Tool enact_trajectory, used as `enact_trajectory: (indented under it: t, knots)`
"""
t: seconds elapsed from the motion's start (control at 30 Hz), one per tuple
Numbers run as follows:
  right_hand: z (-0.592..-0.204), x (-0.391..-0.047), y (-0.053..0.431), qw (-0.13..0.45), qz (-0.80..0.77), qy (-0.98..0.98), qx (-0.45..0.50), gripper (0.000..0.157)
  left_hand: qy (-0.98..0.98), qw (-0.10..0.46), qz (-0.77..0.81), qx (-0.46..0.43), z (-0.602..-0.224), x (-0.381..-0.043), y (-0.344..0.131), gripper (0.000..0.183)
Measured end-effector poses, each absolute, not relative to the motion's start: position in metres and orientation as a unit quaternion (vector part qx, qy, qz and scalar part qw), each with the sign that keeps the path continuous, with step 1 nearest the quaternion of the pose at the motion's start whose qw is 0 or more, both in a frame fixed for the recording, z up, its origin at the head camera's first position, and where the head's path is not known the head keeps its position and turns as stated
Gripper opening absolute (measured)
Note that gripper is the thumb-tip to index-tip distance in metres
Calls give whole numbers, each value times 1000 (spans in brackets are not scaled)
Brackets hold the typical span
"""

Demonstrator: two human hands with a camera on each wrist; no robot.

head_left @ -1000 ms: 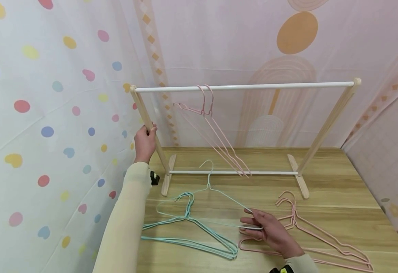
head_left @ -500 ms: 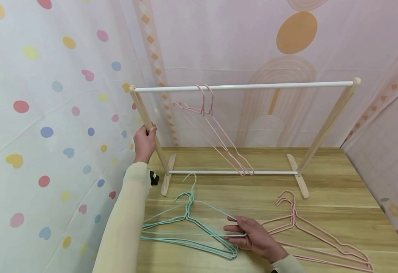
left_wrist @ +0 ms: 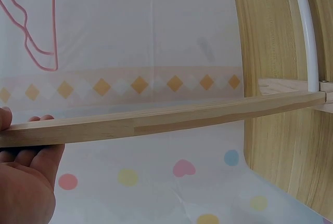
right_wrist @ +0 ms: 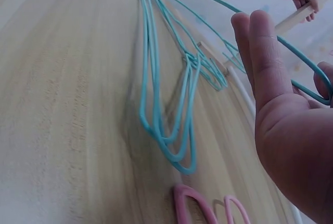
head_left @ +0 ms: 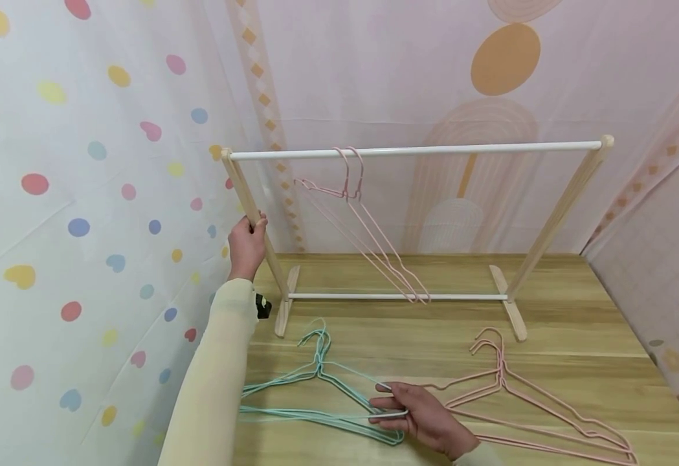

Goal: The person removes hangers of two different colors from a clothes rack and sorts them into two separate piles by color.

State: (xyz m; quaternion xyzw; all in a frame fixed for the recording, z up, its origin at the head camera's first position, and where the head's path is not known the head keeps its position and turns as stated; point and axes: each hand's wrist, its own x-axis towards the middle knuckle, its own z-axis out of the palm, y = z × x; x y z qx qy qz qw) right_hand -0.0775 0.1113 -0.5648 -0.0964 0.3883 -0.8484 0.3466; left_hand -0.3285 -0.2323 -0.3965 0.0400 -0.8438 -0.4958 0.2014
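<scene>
My left hand (head_left: 247, 246) grips the left wooden post (head_left: 275, 266) of a small clothes rack; in the left wrist view the thumb is above the post and the fingers below. My right hand (head_left: 423, 417) holds a light teal clothes hanger (right_wrist: 302, 55) by its right corner, the wire passing between thumb and fingers. This hanger overlaps a pile of several teal hangers (head_left: 320, 353) lying on the table in the head view. In the right wrist view it is raised above that pile. Two pink hangers (head_left: 347, 171) hang from the rack's white top bar (head_left: 461, 149), left of its middle.
More pink hangers (head_left: 500, 366) lie on the wood-grain table (head_left: 432, 336) to the right of my right hand. A lower white bar (head_left: 461, 297) joins the rack's feet. Patterned cloth walls (head_left: 374, 77) stand behind and at both sides.
My right hand has moved left and toward me, lowering the teal hanger until it overlaps the teal pile. My left hand stays on the post.
</scene>
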Motion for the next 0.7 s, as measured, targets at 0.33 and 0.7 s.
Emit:
enact_trajectory:
  t: [0.33, 0.7]
  knots:
    - [-570, -74, 102, 315, -808, 494, -58, 57, -845, 199, -495, 42, -398, -330, -232, 35]
    - [-553, -71, 114, 177, -590, 783, -89, 39, -843, 202, -496, 42, -400, -330, -233, 36]
